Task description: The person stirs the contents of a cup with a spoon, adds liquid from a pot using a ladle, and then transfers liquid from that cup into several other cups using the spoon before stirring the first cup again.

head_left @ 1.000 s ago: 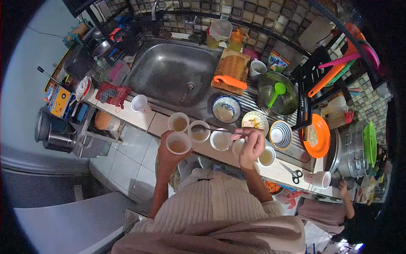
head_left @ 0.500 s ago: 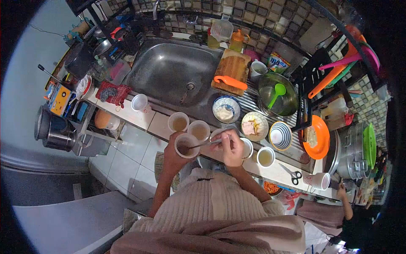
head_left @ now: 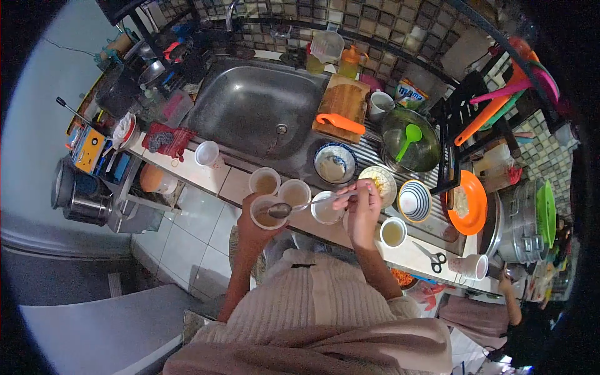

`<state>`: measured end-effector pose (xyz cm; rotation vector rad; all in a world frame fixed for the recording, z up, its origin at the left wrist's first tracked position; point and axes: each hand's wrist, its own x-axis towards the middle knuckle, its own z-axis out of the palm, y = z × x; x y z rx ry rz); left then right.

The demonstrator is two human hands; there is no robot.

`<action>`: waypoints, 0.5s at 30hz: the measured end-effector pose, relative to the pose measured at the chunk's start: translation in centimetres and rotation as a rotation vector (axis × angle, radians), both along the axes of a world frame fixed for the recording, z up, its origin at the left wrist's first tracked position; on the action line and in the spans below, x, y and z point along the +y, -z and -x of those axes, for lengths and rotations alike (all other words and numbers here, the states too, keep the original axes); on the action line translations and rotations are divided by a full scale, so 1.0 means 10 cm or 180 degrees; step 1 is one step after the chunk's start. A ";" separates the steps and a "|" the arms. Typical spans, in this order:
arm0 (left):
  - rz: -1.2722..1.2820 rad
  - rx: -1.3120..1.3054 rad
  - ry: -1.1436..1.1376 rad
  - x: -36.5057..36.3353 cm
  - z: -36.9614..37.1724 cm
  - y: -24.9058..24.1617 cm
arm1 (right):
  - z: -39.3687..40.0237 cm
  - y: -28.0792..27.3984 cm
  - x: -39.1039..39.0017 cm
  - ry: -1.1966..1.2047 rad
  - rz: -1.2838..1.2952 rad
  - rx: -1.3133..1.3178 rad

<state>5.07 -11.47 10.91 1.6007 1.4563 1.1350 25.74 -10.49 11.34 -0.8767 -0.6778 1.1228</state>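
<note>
My left hand [head_left: 248, 226] is wrapped round a plastic cup [head_left: 263, 220] of brownish liquid at the counter's front edge. Pinched in my right hand [head_left: 364, 211] is a metal spoon [head_left: 299, 206], its bowl over that cup's mouth. Two more cups with cloudy liquid, one behind [head_left: 264, 181] and one to the right [head_left: 295, 192], stand close by. A whitish cup [head_left: 326, 209] sits below the spoon's handle. Behind my right hand are a bowl with yellow bits [head_left: 382, 179] and a blue-patterned bowl with white contents [head_left: 334, 164].
Behind the counter lies a steel sink [head_left: 250, 106]. Scissors [head_left: 431, 255], a cup of yellowish liquid [head_left: 392, 232], a striped bowl [head_left: 414, 201] and an orange plate [head_left: 470, 206] are at right. An orange-handled knife [head_left: 340, 123] rests on a cutting board [head_left: 345, 100]. Another person's arm [head_left: 511, 300] shows lower right.
The spoon has risen out of the held cup, and its bowl now shows. My right hand has moved right and slightly up. The cup in my left hand has shifted slightly left.
</note>
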 end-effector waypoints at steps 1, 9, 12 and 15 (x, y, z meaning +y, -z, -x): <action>-0.0103 0.0051 -0.0069 0.01 0.02 0.03 | -0.03 -0.04 0.00 0.0072 -0.0118 0.0013; -0.0042 -0.0401 -0.0375 0.03 0.12 0.06 | -0.14 0.02 -0.06 0.0349 -0.0434 -0.0550; 0.0043 -0.0173 -0.0459 0.04 0.16 0.07 | -0.15 0.08 -0.09 0.0407 -0.1093 -0.2057; 0.0107 -0.0276 -0.0432 0.04 0.18 0.11 | -0.22 0.04 -0.10 0.0390 -0.1593 -0.2567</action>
